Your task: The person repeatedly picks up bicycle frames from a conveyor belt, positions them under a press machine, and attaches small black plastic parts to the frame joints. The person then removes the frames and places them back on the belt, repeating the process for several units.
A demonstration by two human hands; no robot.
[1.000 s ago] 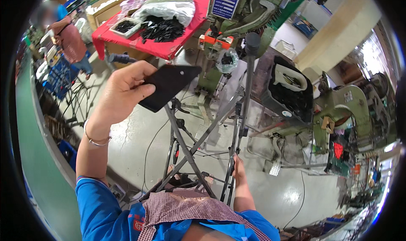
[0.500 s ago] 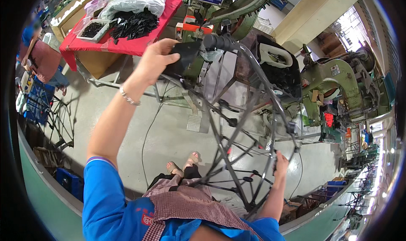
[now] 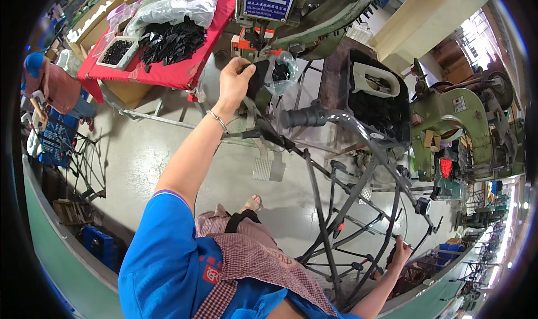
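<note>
A folding black tubular frame [image 3: 322, 207] with crossed bars hangs in front of me, tilted, its foam-covered handle [image 3: 302, 116] toward the upper middle. My left hand [image 3: 234, 86] pinches a flat black piece [image 3: 257, 79] at the frame's upper left end, just below the head of a green press machine [image 3: 314, 44]. Whether that piece is fixed to the frame I cannot tell. Low on the right, my right hand [image 3: 400, 255] is closed around one of the frame's tubes.
A red-covered table [image 3: 174, 72] at the upper left bears a white tray [image 3: 119, 56] of small black parts and a heap of black strips [image 3: 174, 42]. Right of the press stands a black bin [image 3: 403, 114], then another green machine [image 3: 465, 112]. A person [image 3: 56, 84] works far left.
Both hands and the frame have moved right; my left hand has come closer to the press. I have stepped nearer to the machine, and the handle has swung lower and to the right.
</note>
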